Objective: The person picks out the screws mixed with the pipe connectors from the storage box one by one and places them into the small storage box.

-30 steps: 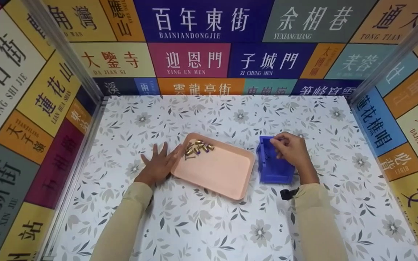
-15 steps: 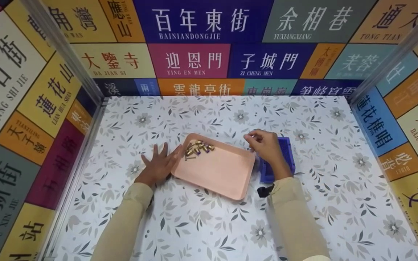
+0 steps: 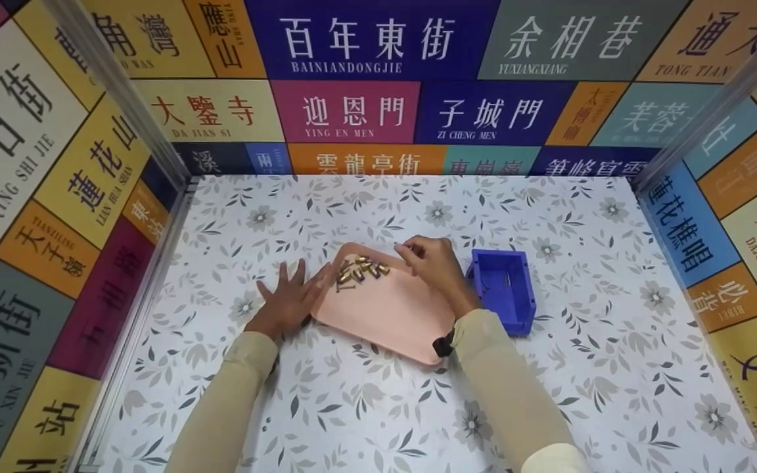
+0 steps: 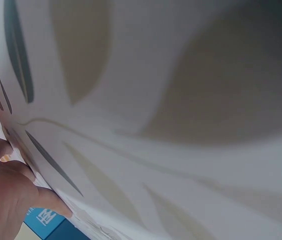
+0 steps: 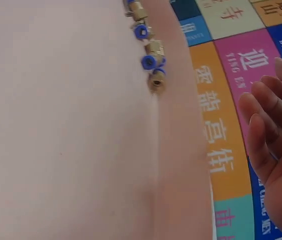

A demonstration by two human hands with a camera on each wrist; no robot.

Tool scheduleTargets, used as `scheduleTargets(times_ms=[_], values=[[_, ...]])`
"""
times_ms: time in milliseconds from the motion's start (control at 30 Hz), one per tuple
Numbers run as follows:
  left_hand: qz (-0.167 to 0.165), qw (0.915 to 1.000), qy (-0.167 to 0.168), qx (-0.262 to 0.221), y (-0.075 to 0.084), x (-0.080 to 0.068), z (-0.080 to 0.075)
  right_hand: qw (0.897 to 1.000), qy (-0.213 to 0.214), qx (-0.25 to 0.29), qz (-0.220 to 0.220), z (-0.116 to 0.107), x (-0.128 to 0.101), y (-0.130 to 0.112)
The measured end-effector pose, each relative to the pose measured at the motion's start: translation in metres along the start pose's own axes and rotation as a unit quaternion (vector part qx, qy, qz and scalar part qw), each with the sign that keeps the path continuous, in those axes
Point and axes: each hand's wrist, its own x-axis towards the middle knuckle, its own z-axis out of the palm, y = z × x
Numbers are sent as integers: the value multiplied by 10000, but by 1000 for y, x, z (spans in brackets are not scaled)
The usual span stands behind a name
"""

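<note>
Right hand [image 3: 432, 263] has shifted left since 1 s ago: then it was over the blue bin [image 3: 503, 289], now it sits over the pink tray [image 3: 391, 315], centre of the head frame, w/ fingertips just right of the brass fittings [image 3: 360, 269]. Bin is uncovered and shows little inside; view too small to tell contents. Fittings lie clustered in the tray's upper-left corner; in the right wrist view they run along the tray rim [image 5: 176, 125], brass bodies w/ blue collars [image 5: 148, 61]. Right fingers curled, thumb and forefinger close together; prob. empty, but can't tell for sure from this res. Left hand [image 3: 290, 299] unchanged, flat on the floral tabletop [image 3: 378, 407], fingers spread, pressing against the tray's left edge. Judgement: a bin-to-tray return, next fitting about to be picked.
</note>
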Motion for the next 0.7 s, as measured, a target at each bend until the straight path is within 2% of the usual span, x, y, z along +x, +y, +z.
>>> scheduleTargets(times_ms=[167, 367, 700], values=[[-62, 10000, -7, 12, 1, 0, -1, 9994, -256, -241, 47, 16, 6, 1], [-57, 10000, 23, -58, 1, 0, 1, 9947, -694, -654, 386, 32, 8, 2], [64, 9999, 28, -75, -1, 0, 1, 9865, -763, -1410, 327, 53, 9, 8]])
